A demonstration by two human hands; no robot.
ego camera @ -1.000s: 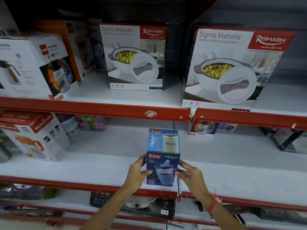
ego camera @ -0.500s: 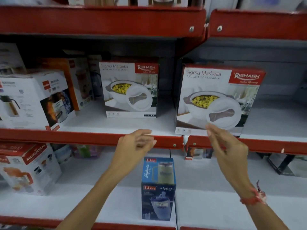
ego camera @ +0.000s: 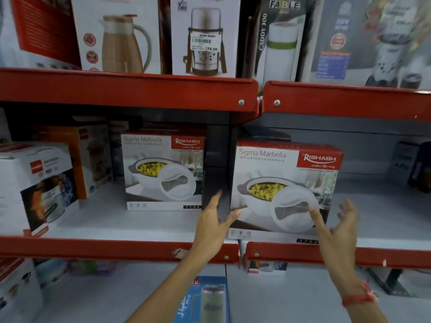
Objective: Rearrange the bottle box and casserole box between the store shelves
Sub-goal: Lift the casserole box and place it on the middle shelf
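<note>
A red and white casserole box (ego camera: 283, 183) marked "Sigma Marbella" stands at the front of the middle shelf (ego camera: 303, 254), right of centre. My left hand (ego camera: 213, 226) is open at its lower left corner, thumb tip against the box front. My right hand (ego camera: 338, 231) is open in front of its lower right corner, fingers spread, one fingertip over the printed lid. A second identical casserole box (ego camera: 163, 170) stands further back to the left. The blue bottle box (ego camera: 205, 299) stands alone on the shelf below, between my forearms.
White and orange appliance boxes (ego camera: 39, 185) fill the left of the middle shelf. The top shelf (ego camera: 130, 92) holds flask and jug boxes (ego camera: 205, 36). A dark upright post (ego camera: 218, 164) separates the two casserole boxes. Bare shelf surface lies right of the near casserole box.
Both hands let go of the bottle box on the lower shelf and rose to the near casserole box. My view tilted upward, bringing the top shelf in.
</note>
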